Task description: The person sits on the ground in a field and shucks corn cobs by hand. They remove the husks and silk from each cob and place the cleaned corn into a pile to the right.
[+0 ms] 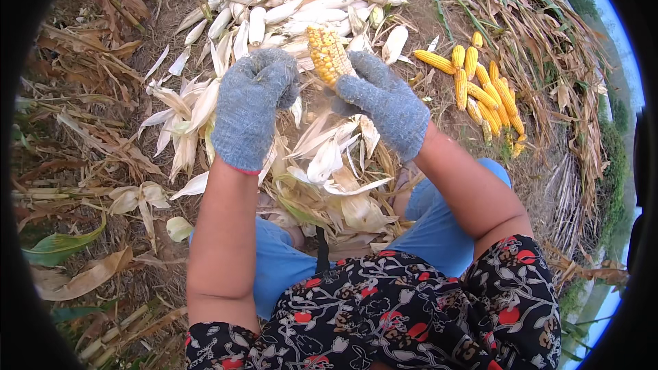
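My right hand [383, 105], in a grey knit glove, grips a husked ear of corn [327, 55] near its lower end. The yellow ear tilts up and to the left, its kernels uneven with pale patches. Left of it, my left hand [254, 105] wears a matching glove with a red cuff edge; its fingers are curled in, and nothing shows between them. Just beyond both hands lies a heap of corn ears in pale husks [308, 7]. Loose dry husks [329, 162] cover the ground beneath my hands, between my knees.
Several bare yellow corn ears [483, 92] lie piled on the soil to the right. Dry corn stalks [576, 87] form a bank along the right edge. More dry leaves and stalks [97, 149] litter the left side. My blue-clad legs [437, 216] are spread around the husks.
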